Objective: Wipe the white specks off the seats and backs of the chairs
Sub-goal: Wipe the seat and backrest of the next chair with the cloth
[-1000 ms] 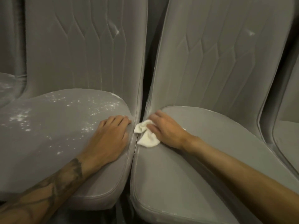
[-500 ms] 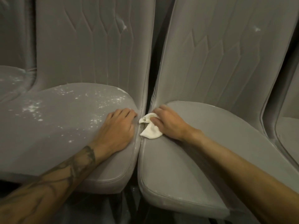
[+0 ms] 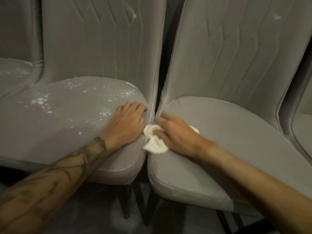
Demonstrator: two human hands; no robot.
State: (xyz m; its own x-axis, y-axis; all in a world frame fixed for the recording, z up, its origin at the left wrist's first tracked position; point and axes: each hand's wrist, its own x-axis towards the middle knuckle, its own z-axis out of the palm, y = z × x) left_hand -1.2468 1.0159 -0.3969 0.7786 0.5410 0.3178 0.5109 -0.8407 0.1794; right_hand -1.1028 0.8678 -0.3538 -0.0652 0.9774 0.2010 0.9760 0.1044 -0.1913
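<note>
Step in hand, as I judge it: wiping the inner edge of the right seat [image 3: 219, 132], which looks nearly clean. My right hand [image 3: 175, 132] holds the cloth [image 3: 155, 146] there beside the gap between the chairs, thumb pinching it, fingertips blurred. My left hand [image 3: 126, 122] rests flat on the left seat [image 3: 67, 119], fingers together. Next: carry the cloth over to the specks [image 3: 40, 100] thick on that seat, then the marks on the left back [image 3: 101, 39] and right back [image 3: 236, 48]. Grey upholstery; dim room, dark floor [image 3: 101, 217].
</note>
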